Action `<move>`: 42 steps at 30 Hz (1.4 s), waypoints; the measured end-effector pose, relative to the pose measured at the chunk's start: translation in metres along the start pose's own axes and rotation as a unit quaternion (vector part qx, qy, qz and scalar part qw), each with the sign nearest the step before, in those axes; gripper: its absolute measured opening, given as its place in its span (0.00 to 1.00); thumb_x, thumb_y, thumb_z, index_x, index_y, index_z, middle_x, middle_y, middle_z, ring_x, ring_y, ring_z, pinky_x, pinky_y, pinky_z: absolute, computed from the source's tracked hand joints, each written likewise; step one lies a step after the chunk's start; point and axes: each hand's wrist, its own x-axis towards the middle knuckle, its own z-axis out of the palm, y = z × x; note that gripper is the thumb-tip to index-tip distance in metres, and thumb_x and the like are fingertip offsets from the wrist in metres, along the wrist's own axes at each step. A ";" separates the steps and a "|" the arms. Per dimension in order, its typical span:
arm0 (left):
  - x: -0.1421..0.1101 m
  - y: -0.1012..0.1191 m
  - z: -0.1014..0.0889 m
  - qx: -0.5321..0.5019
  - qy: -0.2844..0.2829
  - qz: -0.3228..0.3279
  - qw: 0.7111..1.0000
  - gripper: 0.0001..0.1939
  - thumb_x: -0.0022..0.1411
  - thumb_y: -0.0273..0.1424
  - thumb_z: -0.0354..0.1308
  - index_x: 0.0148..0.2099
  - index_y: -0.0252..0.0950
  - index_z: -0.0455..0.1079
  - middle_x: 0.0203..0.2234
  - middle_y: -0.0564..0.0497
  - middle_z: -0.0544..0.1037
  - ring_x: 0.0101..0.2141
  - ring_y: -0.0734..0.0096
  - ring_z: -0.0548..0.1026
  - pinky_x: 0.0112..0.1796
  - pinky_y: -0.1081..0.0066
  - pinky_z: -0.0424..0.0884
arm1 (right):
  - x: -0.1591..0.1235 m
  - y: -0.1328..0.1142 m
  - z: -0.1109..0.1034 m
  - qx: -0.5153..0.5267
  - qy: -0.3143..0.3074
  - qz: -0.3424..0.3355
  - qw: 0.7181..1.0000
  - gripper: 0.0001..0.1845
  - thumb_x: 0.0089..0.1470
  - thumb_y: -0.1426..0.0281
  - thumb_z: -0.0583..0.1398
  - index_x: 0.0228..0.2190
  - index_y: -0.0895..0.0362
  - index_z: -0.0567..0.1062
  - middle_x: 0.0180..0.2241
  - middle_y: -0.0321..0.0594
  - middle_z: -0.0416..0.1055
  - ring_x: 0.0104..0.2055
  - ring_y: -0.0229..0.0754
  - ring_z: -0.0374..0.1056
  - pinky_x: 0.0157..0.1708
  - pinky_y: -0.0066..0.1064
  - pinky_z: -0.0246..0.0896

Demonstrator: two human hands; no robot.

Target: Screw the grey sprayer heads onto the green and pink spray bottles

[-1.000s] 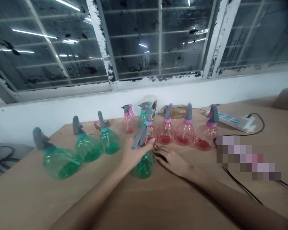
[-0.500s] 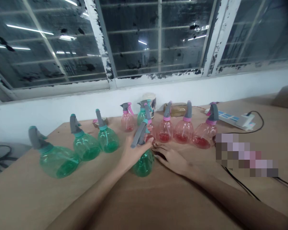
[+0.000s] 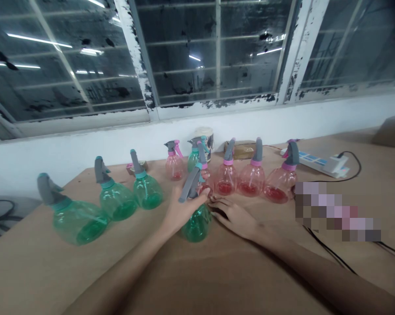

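Observation:
My left hand (image 3: 180, 209) is wrapped round the neck of a green spray bottle (image 3: 196, 223) with a grey trigger head, standing on the wooden table (image 3: 197, 280). My right hand (image 3: 234, 216) lies flat on the table just right of that bottle, fingers stretched out, fingertips close to its base. To the left stand three more green spray bottles (image 3: 77, 221), (image 3: 117, 201), (image 3: 147, 191). Behind my hands runs a row of pink spray bottles (image 3: 225, 180), (image 3: 252, 180), (image 3: 280, 183), with one more pink bottle (image 3: 174, 166) farther back.
A white power strip (image 3: 318, 162) with a black cable (image 3: 354, 166) lies at the back right. A small cardboard box (image 3: 243, 151) and a cup (image 3: 206, 138) stand near the white wall under the window. A blurred patch covers something at the right.
The view has shifted slightly; both hands and the bottles stay where they were.

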 end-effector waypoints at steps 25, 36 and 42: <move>-0.006 0.008 0.001 0.036 -0.013 0.016 0.999 0.14 0.57 0.37 0.54 0.45 0.40 0.67 0.29 0.51 0.75 0.29 0.68 0.72 0.35 0.66 0.68 | 0.000 0.003 0.002 0.002 -0.002 -0.003 1.000 0.16 0.57 0.69 0.51 0.47 0.57 0.68 0.48 0.43 0.68 0.54 0.43 0.60 0.55 0.40 0.54; -0.006 0.011 0.004 0.009 0.023 0.033 0.999 0.21 0.55 0.30 0.56 0.52 0.40 0.59 0.35 0.50 0.74 0.33 0.69 0.74 0.38 0.66 0.70 | -0.001 0.003 0.002 0.005 0.004 -0.007 1.000 0.16 0.57 0.70 0.51 0.47 0.55 0.68 0.48 0.43 0.68 0.54 0.43 0.60 0.55 0.42 0.55; -0.007 0.007 0.005 -0.041 0.016 0.006 0.999 0.24 0.54 0.30 0.57 0.53 0.40 0.58 0.37 0.50 0.74 0.36 0.69 0.74 0.41 0.67 0.71 | 0.000 0.002 0.001 0.001 0.001 -0.001 1.000 0.16 0.57 0.69 0.51 0.47 0.56 0.68 0.48 0.43 0.68 0.54 0.43 0.60 0.55 0.41 0.55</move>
